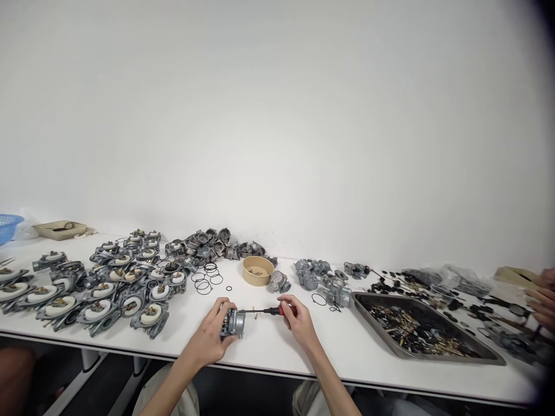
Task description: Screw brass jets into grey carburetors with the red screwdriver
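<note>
Landmark: I am taking the tan bowl (pixel 258 270) on the white table (pixel 269 346) as my reference for every place below.
Left hand: I am seeing the left hand (pixel 212 334) wrapping its fingers closed around a grey carburetor body (pixel 233 323), just in front of the bowl and slightly left of it.
Right hand: I am seeing the right hand (pixel 299 323) pinching the red-and-black handle of a screwdriver (pixel 266 311), in front of the bowl and to its right.
Tool axis: the screwdriver is lying nearly level, its long axis running left to right, the tip pointing left into the carburetor body and the handle pointing right.
Carburetor body: it is sitting low over the table's front part, held up by the left hand; which face is turned to the tool I cannot tell.
Left of bowl: finished units with white floats (pixel 99 289) are lying in rows; black O-rings (pixel 206 280) are lying nearer the bowl.
Right of bowl: a metal tray (pixel 427 332) of small parts is sitting well apart.
Far right: another person's hand (pixel 541 303) is showing at the edge.
</note>
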{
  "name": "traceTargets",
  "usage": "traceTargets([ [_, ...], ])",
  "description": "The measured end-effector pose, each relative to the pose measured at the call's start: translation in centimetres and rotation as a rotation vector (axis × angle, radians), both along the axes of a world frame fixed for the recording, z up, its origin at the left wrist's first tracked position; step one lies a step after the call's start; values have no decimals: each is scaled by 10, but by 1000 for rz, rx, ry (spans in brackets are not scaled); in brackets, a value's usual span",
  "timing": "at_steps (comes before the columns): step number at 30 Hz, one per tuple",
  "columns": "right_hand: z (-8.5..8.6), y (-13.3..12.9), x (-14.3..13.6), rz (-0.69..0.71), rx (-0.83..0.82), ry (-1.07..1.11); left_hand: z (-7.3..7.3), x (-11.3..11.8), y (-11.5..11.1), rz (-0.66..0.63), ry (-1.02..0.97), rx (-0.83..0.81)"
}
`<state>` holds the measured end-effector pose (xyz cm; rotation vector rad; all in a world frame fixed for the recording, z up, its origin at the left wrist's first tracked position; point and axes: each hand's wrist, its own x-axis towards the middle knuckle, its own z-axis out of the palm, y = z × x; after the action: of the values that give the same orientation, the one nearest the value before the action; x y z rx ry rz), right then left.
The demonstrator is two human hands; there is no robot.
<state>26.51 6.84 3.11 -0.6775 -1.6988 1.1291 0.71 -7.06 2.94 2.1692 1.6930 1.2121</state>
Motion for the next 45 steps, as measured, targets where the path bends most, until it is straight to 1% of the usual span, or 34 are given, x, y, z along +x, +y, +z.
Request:
traceTargets([
  [2, -1, 1, 1, 63, -4, 20, 1, 0, 0, -3, 0, 1],
  [3, -2, 1, 1, 72, -7, 21, 1, 0, 1, -6, 3, 4],
  [6, -2, 1, 2, 42, -14, -11, 1, 0, 1, -7, 7, 9],
  [9, -2, 0, 2, 56, 36, -11, 1, 0, 1, 4, 0, 10],
  [12, -1, -1, 1, 29, 76, -19, 1, 0, 1, 12, -13, 22],
  [14, 0, -2, 1, 38, 48, -22, 1, 0, 1, 10, -21, 23],
  [18, 1, -2, 1, 104, -33, 24, -1, -2, 2, -3, -19, 19],
  [23, -3, 0, -2, 52, -74, 51, -3, -4, 2, -8, -34, 6],
  [26, -6, 0, -4, -9, -43, 78, 2, -5, 3, 24, -126, -11],
  [29, -7, -2, -1, -74, 30, 147, 8, -8, 9, 119, -368, -120],
  [32, -8, -4, 3, -36, 66, 181, 14, -12, 16, 191, -661, -261],
  [34, -9, -5, 4, 16, 88, 150, 16, -13, 19, 206, -773, -303],
  [36, -9, -7, 3, 49, 112, 113, 19, -13, 19, 208, -810, -329],
  [40, -8, -11, 0, 75, 130, 66, 21, -11, 15, 206, -805, -332],
  [45, -4, -16, -1, 115, 111, 14, 16, -13, 15, 187, -783, -330],
])
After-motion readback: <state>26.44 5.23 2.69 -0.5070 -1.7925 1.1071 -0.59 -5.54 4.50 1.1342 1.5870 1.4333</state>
